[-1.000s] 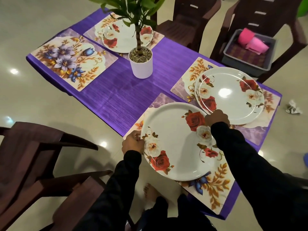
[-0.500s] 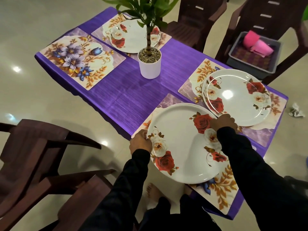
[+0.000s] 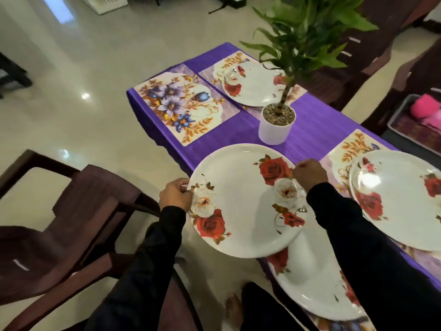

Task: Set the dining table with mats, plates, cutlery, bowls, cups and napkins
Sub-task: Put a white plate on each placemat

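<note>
Over the near edge of the purple-clothed table point(image 3: 317, 125), a rose-patterned plate point(image 3: 243, 199) is held in the air by both hands. The left hand point(image 3: 175, 195) pinches the rim at the plate's left edge, fingers curled over it; the right hand point(image 3: 310, 174) grips the rim on the far right side, thumb and fingers clamped on the edge. Each hand is closed on the plate, on roughly opposite sides of it.

What the coming move depends on is the one place mat without a plate: the empty mat point(image 3: 183, 105) with blue and purple flowers lies ahead and to the left of the held plate, at the table's far left corner. The left hand is the nearer one to it. A round plate has no long axis to line up, so only its centre needs to come over the mat; the mat's long side runs along the table's left edge.

Three settings already carry plates: the far plate point(image 3: 253, 87) behind the potted plant point(image 3: 276, 123), the right plate point(image 3: 401, 201), and a near plate point(image 3: 310, 283) directly under the held one, partly hidden by the right sleeve. The pot stands just right of the direct path, and its leaves overhang the far setting.

No brand, label or writing can be read; the frame looks a little blurred, so fine print might be lost
</note>
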